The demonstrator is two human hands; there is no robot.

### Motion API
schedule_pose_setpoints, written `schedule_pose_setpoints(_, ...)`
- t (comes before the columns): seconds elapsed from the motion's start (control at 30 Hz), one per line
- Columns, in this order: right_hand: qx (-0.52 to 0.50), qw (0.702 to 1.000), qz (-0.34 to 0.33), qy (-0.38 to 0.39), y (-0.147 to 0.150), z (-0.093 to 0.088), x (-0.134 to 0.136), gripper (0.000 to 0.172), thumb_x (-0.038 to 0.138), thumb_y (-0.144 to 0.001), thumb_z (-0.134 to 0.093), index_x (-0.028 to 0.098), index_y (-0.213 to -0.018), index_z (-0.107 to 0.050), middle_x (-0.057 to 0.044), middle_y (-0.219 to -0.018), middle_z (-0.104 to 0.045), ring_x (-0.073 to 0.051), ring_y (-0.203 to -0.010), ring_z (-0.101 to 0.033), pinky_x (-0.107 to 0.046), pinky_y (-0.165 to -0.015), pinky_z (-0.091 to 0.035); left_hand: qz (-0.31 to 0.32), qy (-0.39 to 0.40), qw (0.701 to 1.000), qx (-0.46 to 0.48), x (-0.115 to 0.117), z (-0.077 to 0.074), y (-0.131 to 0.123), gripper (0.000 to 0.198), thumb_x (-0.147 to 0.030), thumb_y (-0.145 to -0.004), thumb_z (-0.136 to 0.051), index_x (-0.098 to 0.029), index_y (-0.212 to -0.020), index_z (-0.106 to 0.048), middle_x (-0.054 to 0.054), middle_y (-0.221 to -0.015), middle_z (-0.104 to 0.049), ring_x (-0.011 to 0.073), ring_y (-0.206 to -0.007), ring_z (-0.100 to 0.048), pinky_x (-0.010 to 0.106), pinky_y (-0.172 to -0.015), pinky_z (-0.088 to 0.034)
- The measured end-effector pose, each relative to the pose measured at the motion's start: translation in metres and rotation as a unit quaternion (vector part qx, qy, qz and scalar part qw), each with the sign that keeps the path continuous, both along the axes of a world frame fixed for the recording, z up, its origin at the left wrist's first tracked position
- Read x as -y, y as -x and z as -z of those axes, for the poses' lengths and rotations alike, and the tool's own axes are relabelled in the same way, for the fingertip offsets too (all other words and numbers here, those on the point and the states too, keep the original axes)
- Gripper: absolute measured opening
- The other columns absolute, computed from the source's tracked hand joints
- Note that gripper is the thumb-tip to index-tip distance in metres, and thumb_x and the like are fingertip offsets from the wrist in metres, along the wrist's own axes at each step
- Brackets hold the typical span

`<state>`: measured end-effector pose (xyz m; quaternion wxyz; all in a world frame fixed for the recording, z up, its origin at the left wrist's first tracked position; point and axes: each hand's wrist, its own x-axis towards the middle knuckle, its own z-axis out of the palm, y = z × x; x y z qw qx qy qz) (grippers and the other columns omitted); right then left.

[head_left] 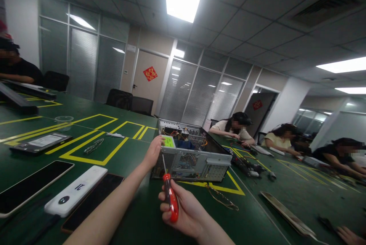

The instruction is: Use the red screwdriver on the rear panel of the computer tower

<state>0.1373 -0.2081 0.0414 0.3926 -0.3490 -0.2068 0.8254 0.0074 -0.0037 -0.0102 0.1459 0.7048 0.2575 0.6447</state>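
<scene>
The open grey metal computer case (190,161) sits at frame center, wires exposed. Its yellow-green label (169,142) is illegible; a white device (76,191), lower left, reads "21". Right hand (185,205) grasps a red-and-black screwdriver (172,203). Left hand (154,154) touches the case's left edge; grip unclear.

Two phones (31,187) and one white device (81,186) lie near left, one cup (64,123) beyond. There is one screwdriver (168,186) and one computer case (197,164).
</scene>
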Motion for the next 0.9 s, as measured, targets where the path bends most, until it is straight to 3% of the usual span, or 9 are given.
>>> schedule_pose_setpoints(0.13,-0.005,1.000,-0.013,0.011,0.000,-0.002,-0.001,0.032,0.037,-0.099,-0.047,0.010,-0.102,-0.064,-0.003,-0.072,-0.064,-0.012,-0.056,-0.058,-0.023,-0.055,-0.038,-0.002,-0.001,1.000,0.009,0.000,0.000,0.000,0.043,-0.043,-0.103,-0.028,-0.021,-0.094,-0.065,0.011,-0.119,-0.069,0.0248,-0.131,-0.056,0.048,-0.117,-0.043)
schedule_pose_setpoints(0.4,0.014,0.999,-0.044,0.014,-0.016,0.023,-0.006,0.019,0.029,-0.088,-0.064,0.011,-0.095,-0.065,-0.004,-0.081,-0.069,-0.015,-0.070,-0.066,-0.030,-0.069,-0.043,-0.001,-0.005,1.000,0.007,0.002,-0.002,0.000,0.047,-0.047,-0.104,-0.027,-0.021,-0.091,-0.064,0.011,-0.115,-0.070,0.0249,-0.128,-0.058,0.048,-0.116,-0.043)
schedule_pose_setpoints(0.7,-0.015,0.999,-0.032,0.034,-0.017,0.014,-0.004,0.020,0.033,-0.091,-0.068,0.013,-0.091,-0.065,-0.002,-0.081,-0.068,-0.010,-0.067,-0.062,-0.023,-0.064,-0.046,0.004,-0.003,1.000,0.009,-0.001,0.000,0.001,0.045,-0.046,-0.103,-0.028,-0.020,-0.093,-0.064,0.012,-0.118,-0.069,0.0263,-0.130,-0.056,0.049,-0.116,-0.043)
schedule_pose_setpoints(0.77,0.001,0.999,-0.021,0.035,-0.018,0.013,-0.005,0.022,0.037,-0.092,-0.066,0.015,-0.090,-0.064,-0.002,-0.080,-0.068,-0.010,-0.062,-0.060,-0.020,-0.056,-0.043,0.005,-0.002,1.000,0.012,-0.002,0.001,0.001,0.045,-0.046,-0.103,-0.029,-0.020,-0.092,-0.064,0.012,-0.118,-0.069,0.0264,-0.130,-0.056,0.049,-0.116,-0.043)
schedule_pose_setpoints(0.9,-0.011,1.000,-0.018,0.017,-0.023,0.009,-0.005,0.023,0.037,-0.091,-0.068,0.015,-0.087,-0.062,0.000,-0.078,-0.065,-0.004,-0.049,-0.043,-0.013,-0.042,-0.021,0.004,-0.002,1.000,0.019,-0.003,0.002,-0.001,0.046,-0.048,-0.103,-0.028,-0.020,-0.092,-0.064,0.012,-0.117,-0.069,0.0266,-0.130,-0.056,0.050,-0.116,-0.042)
